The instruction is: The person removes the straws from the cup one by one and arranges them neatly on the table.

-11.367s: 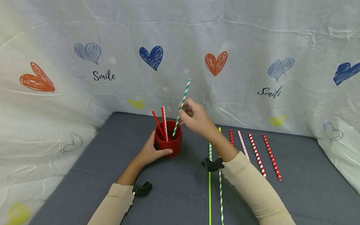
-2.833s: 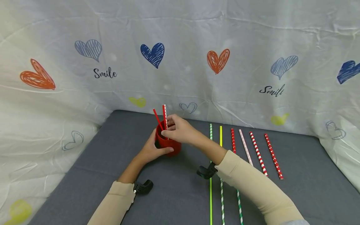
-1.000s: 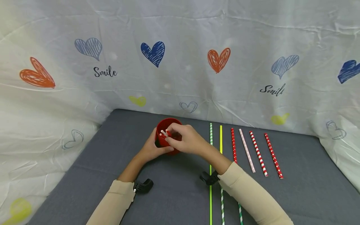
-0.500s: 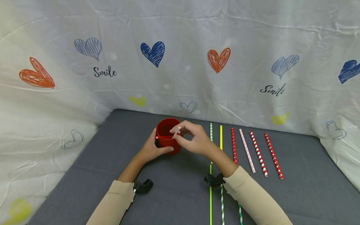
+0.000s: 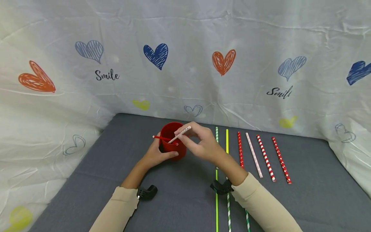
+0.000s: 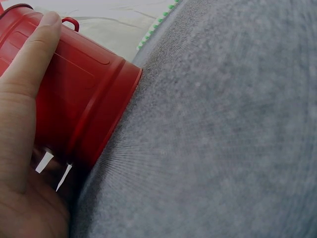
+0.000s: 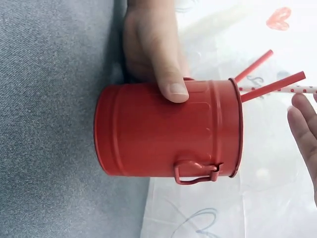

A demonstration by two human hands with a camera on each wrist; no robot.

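Observation:
My left hand (image 5: 155,155) grips a small red metal pail (image 5: 180,149) around its side, thumb across the front. The pail stands upright on the table; a wire handle loop shows in the right wrist view. My right hand (image 5: 202,141) is over the rim, thumb and fingers pinching a white paper straw (image 5: 173,140) with red dots. Its lower end is in the pail. Leaning left over the rim is a plain red straw (image 5: 160,138); a second red straw (image 7: 282,84) also sticks out of the pail.
On the grey table (image 5: 185,199), right of the pail, lie several straws side by side: a yellow straw (image 5: 227,141), a pink straw (image 5: 254,155), a red-and-white striped straw (image 5: 266,158) and others. Nearer are a lime straw (image 5: 216,206) and green striped straws. A white printed curtain (image 5: 185,25) stands behind.
The green striped straw my right hand held earlier lies on the table. That hand has moved to the pail's straws and holds the dotted one, tilted right. The left hand stays on the pail.

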